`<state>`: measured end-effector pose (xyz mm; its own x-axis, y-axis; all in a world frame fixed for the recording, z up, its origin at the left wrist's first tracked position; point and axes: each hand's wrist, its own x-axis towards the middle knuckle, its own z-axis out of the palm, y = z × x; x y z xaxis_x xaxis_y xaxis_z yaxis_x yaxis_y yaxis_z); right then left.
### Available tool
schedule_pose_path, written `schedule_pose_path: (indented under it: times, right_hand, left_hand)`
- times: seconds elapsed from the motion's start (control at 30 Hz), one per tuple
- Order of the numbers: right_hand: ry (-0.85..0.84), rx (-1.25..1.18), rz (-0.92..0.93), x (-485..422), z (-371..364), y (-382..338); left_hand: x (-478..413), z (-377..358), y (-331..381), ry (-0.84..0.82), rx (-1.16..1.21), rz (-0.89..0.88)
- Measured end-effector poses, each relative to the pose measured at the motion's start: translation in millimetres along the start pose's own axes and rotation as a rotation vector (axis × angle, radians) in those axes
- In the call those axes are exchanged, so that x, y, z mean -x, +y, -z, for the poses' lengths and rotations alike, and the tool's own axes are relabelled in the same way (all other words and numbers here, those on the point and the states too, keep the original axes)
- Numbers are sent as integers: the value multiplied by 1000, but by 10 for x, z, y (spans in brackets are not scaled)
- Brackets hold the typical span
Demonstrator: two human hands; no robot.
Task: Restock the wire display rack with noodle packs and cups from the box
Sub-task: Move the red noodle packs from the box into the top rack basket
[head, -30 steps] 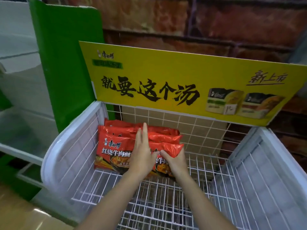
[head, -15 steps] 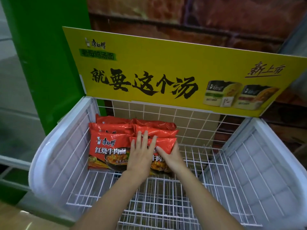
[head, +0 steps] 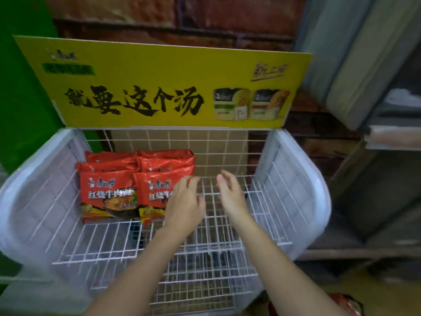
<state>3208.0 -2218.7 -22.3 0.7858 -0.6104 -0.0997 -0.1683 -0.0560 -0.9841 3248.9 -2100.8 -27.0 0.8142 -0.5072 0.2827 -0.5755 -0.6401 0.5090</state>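
Note:
Red noodle packs (head: pixel 109 190) stand in two rows at the back left of the white wire display rack (head: pixel 227 238). The right-hand row's front pack (head: pixel 155 192) is partly covered by my left hand (head: pixel 184 206), whose fingers are apart and hold nothing. My right hand (head: pixel 230 197) hovers just to the right over bare wire shelf, fingers loosely spread, empty. Both hands are off the packs. The box is out of view.
A yellow sign (head: pixel 159 87) rises behind the rack. White plastic side panels (head: pixel 293 185) close the rack left and right. A green panel (head: pixel 20 110) is at the left, grey shelving (head: pixel 376 156) at the right. Something red (head: pixel 341 304) lies at the bottom right edge.
Both hands have let go of the packs and drawn back to the right. The view has swung right, so the rack sits further left in the picture.

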Motion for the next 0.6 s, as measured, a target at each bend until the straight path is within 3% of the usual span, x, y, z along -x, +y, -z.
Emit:
schedule_pose_path:
  times: [0.37,0.6]
  right_hand:
    - [156,-101,8,1561,1143,337]
    - [418,-57,-60,2319,2214,912]
  left_hand:
    - [1170,-479,1074,-60,385,-163]
    - [1880,-961,1994,-212,468,-260]
